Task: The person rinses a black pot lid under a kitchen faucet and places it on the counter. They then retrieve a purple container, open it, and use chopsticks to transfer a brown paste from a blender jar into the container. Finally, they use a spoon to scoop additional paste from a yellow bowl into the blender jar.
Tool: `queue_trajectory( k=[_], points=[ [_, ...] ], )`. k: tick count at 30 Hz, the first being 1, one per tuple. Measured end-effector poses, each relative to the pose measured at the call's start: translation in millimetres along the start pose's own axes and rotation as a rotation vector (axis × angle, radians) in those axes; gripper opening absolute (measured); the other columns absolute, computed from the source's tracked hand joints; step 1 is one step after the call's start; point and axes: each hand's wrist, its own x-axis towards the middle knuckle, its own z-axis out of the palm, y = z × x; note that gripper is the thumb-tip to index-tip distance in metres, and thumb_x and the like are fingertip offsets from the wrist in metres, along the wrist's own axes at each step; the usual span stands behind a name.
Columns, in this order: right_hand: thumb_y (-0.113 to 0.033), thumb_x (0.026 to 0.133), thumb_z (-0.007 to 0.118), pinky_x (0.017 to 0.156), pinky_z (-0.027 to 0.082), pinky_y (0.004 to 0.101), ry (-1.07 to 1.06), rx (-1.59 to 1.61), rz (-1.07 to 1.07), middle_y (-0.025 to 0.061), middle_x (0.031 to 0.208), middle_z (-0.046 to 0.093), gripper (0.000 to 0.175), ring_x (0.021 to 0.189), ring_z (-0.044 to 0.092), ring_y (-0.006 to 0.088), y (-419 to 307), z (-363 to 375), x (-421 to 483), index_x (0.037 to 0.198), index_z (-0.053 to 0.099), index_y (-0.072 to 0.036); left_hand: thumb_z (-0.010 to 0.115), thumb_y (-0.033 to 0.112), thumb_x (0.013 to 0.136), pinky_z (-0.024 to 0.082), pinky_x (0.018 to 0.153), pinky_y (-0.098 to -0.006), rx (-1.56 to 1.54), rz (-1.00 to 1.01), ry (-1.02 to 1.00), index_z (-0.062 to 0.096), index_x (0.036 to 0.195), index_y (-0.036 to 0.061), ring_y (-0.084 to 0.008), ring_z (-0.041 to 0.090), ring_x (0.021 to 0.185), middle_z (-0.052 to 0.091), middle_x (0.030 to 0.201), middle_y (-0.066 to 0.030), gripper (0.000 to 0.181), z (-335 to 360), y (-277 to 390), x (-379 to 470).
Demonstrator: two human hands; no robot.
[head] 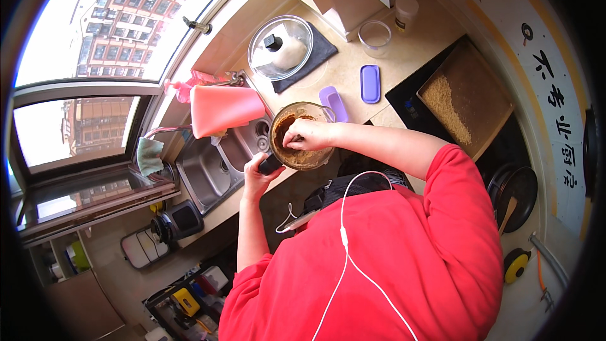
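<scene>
My left hand [262, 170] is closed around the black handle [271, 164] of a round, see-through pot [310, 163] with brown paste or batter on its inside. The pot is held near the counter's front edge, by the sink. Over its opening is my right hand [305, 135], fingers curled and partly down inside; a small dark thing shows at the fingers, too hidden to name. Just beyond the pot lies a purple oblong container [334, 103], and a matching purple piece [370, 84] is to its right.
A double steel sink [208, 170] is at the left, with a pink sheet-like thing [227, 110] above it. A glass lid [280, 47] rests on a dark cloth [312, 59]. Rightward, a square tray [483, 99] holds tan crumbs [445, 106]; a black pan [521, 199] stands nearer.
</scene>
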Motion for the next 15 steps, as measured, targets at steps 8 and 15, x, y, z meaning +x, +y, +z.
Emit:
queue_trajectory(
  k=[8, 15],
  points=[
    [-0.008, 0.078, 0.065, 0.075, 0.053, 0.0389, 0.225, -0.034, 0.031, 0.0154, 0.086, 0.070, 0.014, 0.081, 0.067, 0.0334, -5, -9, -2, 0.091, 0.071, -0.004, 0.084, 0.008, 0.066, 0.044, 0.062, -0.0259, 0.027, 0.030, 0.000, 0.061, 0.081, 0.0025, -0.0099, 0.049, 0.064, 0.055, 0.069, -0.0014, 0.028, 0, 1, 3],
    [-0.007, 0.082, 0.063, 0.076, 0.052, 0.0370, 0.026, -0.027, 0.011, 0.0165, 0.089, 0.070, 0.016, 0.085, 0.068, 0.0312, -7, -19, -18, 0.096, 0.070, -0.002, 0.087, 0.012, 0.064, 0.043, 0.060, -0.0286, 0.060, 0.089, 0.014, 0.057, 0.078, 0.0022, -0.0150, 0.049, 0.062, 0.052, 0.068, -0.0060, 0.034, 3, 6, 7]
  ],
)
